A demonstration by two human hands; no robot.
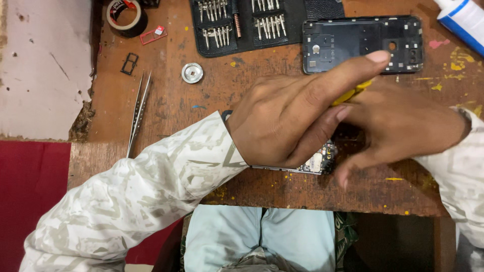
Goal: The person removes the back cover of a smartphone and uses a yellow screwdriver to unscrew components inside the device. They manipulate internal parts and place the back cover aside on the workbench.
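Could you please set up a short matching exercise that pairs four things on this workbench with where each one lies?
Things:
1. tweezers
2. tape roll
3. phone frame
4. round metal disc

Places:
A. under the two hands
B. far right, behind the hands
C. far left corner
D. left side, by the bench edge
E. just below the bit case

Pairs: 1-D, 2-C, 3-B, 4-E
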